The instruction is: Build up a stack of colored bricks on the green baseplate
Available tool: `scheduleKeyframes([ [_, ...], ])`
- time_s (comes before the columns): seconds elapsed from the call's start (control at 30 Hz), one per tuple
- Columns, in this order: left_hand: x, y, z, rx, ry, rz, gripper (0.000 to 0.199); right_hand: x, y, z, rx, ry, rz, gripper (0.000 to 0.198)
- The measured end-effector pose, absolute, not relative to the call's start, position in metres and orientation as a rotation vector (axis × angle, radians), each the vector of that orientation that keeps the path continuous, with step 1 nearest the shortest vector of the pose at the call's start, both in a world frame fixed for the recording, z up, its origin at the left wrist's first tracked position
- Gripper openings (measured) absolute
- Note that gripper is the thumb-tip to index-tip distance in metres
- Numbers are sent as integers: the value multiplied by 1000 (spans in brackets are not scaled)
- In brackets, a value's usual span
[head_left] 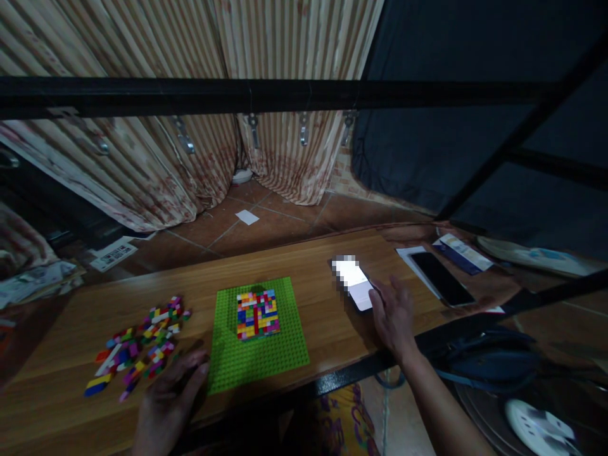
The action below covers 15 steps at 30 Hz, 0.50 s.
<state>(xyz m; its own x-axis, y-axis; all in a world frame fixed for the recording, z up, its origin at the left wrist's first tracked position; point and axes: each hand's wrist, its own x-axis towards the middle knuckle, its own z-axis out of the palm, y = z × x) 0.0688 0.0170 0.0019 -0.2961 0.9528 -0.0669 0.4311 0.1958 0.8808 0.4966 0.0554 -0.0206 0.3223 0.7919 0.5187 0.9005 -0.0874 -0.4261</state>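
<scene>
A lit phone (361, 295) lies flat on the wooden table, part of its screen blurred out. My right hand (395, 316) is at its right edge, thumb touching the lower corner and the other fingers spread over the tabletop. My left hand (171, 396) rests near the table's front edge, fingers loosely curled, thumb apart, with no object visible in it. Just right of it lies a green baseplate (261, 361) bearing a square block of multicoloured toy bricks (257, 315). Beyond the left hand is a loose pile of small coloured bricks (156, 329).
At the table's right end, a dark phone (441, 278) lies by white paper and a blue-and-white packet (463, 253). A black metal bar with hooks (304, 130) crosses above the far side. A dark bag (494, 358) and a white power socket (541, 427) are lower right.
</scene>
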Motion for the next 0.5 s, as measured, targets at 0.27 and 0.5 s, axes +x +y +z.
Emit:
scheduleKeyframes([
  [0.27, 70, 17, 2, 1328, 1829, 1042, 45, 495, 74, -10, -1930, -1623, -268, 46],
  [0.5, 69, 15, -1, 1363, 1781, 1047, 40, 487, 86, -10, -1962, -1795, -328, 41],
])
